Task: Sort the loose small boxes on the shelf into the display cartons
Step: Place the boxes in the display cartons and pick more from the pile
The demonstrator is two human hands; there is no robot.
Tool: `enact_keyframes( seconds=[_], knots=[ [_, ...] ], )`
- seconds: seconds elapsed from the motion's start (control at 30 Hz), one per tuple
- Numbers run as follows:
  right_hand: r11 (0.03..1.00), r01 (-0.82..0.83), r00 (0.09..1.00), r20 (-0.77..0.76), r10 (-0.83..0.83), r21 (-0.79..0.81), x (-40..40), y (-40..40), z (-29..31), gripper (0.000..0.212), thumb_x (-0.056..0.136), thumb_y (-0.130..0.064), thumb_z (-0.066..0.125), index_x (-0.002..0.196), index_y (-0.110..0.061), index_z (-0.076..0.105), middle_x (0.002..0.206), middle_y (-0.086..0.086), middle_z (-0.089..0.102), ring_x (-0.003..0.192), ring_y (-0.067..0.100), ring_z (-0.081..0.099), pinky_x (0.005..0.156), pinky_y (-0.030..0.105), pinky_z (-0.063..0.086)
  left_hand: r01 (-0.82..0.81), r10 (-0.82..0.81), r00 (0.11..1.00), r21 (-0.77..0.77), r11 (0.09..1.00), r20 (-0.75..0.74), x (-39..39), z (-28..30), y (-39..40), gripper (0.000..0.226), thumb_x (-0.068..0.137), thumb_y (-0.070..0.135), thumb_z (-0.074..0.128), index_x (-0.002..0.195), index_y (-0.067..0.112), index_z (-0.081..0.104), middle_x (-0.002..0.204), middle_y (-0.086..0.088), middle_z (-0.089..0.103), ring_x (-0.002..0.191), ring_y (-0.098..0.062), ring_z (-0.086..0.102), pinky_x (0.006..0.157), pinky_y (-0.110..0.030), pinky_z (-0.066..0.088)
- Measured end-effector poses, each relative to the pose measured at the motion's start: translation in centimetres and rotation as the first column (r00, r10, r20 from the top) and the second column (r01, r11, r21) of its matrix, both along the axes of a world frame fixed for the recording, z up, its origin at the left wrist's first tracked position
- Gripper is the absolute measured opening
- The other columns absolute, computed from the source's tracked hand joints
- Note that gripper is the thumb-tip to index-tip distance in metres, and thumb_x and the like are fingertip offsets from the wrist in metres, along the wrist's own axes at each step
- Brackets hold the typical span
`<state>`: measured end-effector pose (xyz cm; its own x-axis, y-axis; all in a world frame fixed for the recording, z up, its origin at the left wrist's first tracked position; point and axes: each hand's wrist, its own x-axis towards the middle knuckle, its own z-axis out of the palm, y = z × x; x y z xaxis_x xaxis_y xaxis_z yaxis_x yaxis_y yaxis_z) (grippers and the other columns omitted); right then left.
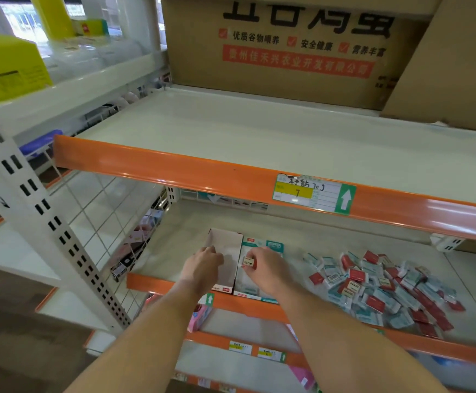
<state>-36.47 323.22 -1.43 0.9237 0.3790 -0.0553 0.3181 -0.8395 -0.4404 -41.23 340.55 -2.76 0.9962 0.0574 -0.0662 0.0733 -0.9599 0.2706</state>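
Middle shelf [191, 222], head view. My right hand [262, 268] pinches one small red box [249, 262] between thumb and fingertips, held over the teal display carton [270, 246] — I would first check that a red box belongs there, since the white carton [228, 248] beside it seems the likelier home, then lower it flat against a wall so later boxes pack in rows. My left hand [205, 262] rests on the white carton's wall, fingers curled over it, apparently steadying it — the grip is partly hidden. The loose pile [387, 290] of red and teal boxes lies on the shelf to the right, apart from both cartons.
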Motion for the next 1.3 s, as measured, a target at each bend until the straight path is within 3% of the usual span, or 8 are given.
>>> enact_keyframes(
  seconds=[0.33,0.5,0.73,0.93,1.07,1.2,1.3],
  knots=[
    [0.999,-0.036,0.996,-0.080,0.036,0.000,-1.0,5.1,0.4,0.023,0.090,-0.030,0.069,0.112,-0.026,0.063,0.109,-0.006,0.064,0.095,0.017,0.062,0.082,0.033,0.052,-0.008,0.013,0.990,-0.032,0.999,0.138,-0.9,-0.2,2.8,0.043,0.086,0.002,0.047,0.118,0.024,0.065,0.119,0.003,0.054,0.116,-0.020,0.046,0.088,-0.035,0.050],
    [0.999,-0.037,0.989,-0.143,0.035,-0.010,-1.2,6.3,0.2,0.025,0.087,-0.033,0.071,0.111,-0.029,0.065,0.107,-0.005,0.067,0.096,0.019,0.063,0.084,0.035,0.053,-0.046,0.050,0.997,-0.051,0.998,0.063,-1.0,-0.4,3.5,0.041,0.088,0.001,0.048,0.121,0.019,0.064,0.121,-0.002,0.052,0.116,-0.023,0.050,0.093,-0.034,0.049],
    [0.993,-0.052,0.965,-0.260,0.024,-0.104,-1.8,6.1,-0.4,0.024,0.089,-0.028,0.069,0.112,-0.027,0.069,0.107,-0.002,0.069,0.095,0.021,0.063,0.073,0.029,0.044,-0.065,0.065,0.998,-0.094,0.993,-0.003,-0.6,-0.8,4.3,0.042,0.088,-0.002,0.051,0.125,0.015,0.063,0.119,-0.006,0.056,0.103,-0.030,0.062,0.091,-0.034,0.051],
    [0.975,-0.101,0.942,-0.335,0.030,-0.198,-1.8,6.4,-0.3,0.031,0.086,-0.013,0.055,0.110,-0.025,0.071,0.101,0.003,0.071,0.088,0.024,0.064,0.085,0.038,0.056,-0.045,0.046,0.999,-0.103,0.994,0.007,-0.5,-1.1,4.4,0.042,0.087,-0.002,0.052,0.123,0.014,0.064,0.114,-0.005,0.056,0.099,-0.027,0.063,0.087,-0.032,0.050],
    [0.970,-0.128,0.946,-0.318,0.057,-0.209,-1.9,6.3,-0.3,0.036,0.089,-0.010,0.051,0.113,-0.030,0.070,0.109,0.002,0.070,0.096,0.025,0.064,0.088,0.038,0.054,-0.047,0.048,0.999,-0.116,0.992,0.011,-0.5,-1.1,4.5,0.039,0.087,-0.001,0.053,0.121,0.013,0.065,0.114,-0.006,0.057,0.099,-0.027,0.063,0.088,-0.031,0.050],
    [0.957,-0.202,0.953,-0.269,0.142,-0.208,-2.3,6.3,-0.6,0.054,0.094,-0.001,0.048,0.135,-0.034,0.057,0.130,0.002,0.060,0.111,0.026,0.061,0.096,0.035,0.050,-0.045,0.046,0.999,-0.121,0.992,0.007,-0.4,-1.1,4.5,0.037,0.088,-0.001,0.055,0.121,0.011,0.065,0.114,-0.007,0.058,0.100,-0.027,0.063,0.089,-0.031,0.050],
    [0.940,-0.239,0.952,-0.250,0.178,-0.242,-2.6,6.6,-0.7,0.049,0.096,-0.004,0.048,0.136,-0.032,0.058,0.130,0.003,0.058,0.113,0.026,0.059,0.093,0.033,0.045,-0.041,0.042,0.999,-0.117,0.992,0.006,-0.3,-1.2,4.6,0.037,0.088,0.000,0.054,0.122,0.011,0.065,0.116,-0.008,0.057,0.100,-0.028,0.063,0.088,-0.031,0.050]
  ],
)
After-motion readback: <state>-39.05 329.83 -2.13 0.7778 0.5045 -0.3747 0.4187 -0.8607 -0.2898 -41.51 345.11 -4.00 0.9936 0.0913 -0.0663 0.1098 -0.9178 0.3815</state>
